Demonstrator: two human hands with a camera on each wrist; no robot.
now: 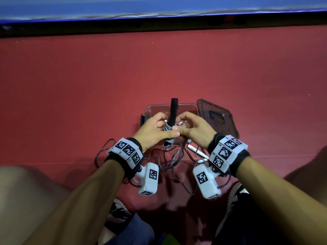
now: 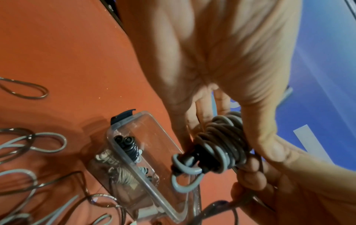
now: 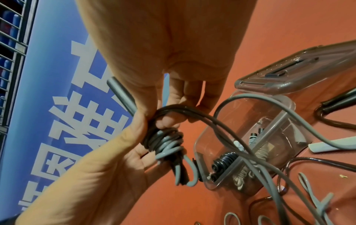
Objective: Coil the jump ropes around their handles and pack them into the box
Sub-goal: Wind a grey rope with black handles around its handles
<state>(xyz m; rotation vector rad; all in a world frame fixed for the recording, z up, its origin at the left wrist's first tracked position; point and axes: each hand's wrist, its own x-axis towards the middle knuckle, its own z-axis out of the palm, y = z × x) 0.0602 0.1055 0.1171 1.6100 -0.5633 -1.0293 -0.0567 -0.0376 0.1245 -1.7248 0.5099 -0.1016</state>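
A black handle [image 1: 173, 110] stands upright over the clear box [image 1: 187, 106], with grey and dark rope wound into a coil [image 1: 168, 128] round its lower part. My left hand [image 1: 155, 129] grips the handle and coil [image 2: 221, 141], thumb pressed on the windings. My right hand [image 1: 192, 128] pinches the rope strands [image 3: 221, 121] at the coil [image 3: 165, 143], and the strands trail off to the floor. Inside the box [image 2: 146, 152] lie coiled ropes [image 2: 127, 144], one black and one pale.
The tinted lid [image 1: 217, 117] lies right of the box. Loose rope loops [image 1: 169, 160] and a white handle [image 1: 196, 151] are on the red floor below my hands. Another black handle [image 3: 339, 102] lies near the lid. My knees and shoes are close in front.
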